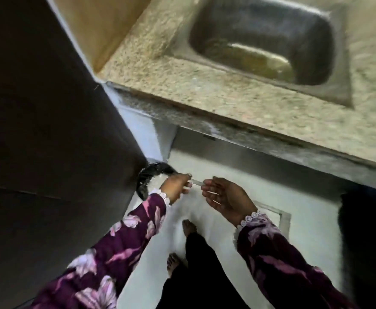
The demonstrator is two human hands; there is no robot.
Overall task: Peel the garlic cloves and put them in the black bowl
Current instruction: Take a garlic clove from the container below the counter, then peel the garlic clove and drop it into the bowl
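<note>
Neither garlic cloves nor the black bowl are in view. Both hands hang low over the white floor, below the counter edge. My left hand (176, 186) has its fingers curled and seems to pinch a thin pale strip of garlic peel (196, 181) that reaches toward the fingertips of my right hand (225, 199). My right hand is cupped with relaxed fingers, and a few pale slivers of peel lie on its palm. The picture is blurred, so the grip is not sharp.
A bin lined with a black plastic bag (148, 177) stands on the floor just left of my left hand, against a dark cabinet side (49, 130). Above are a speckled stone counter (205, 92) and a steel sink (260, 41). My bare feet (189, 227) stand below the hands.
</note>
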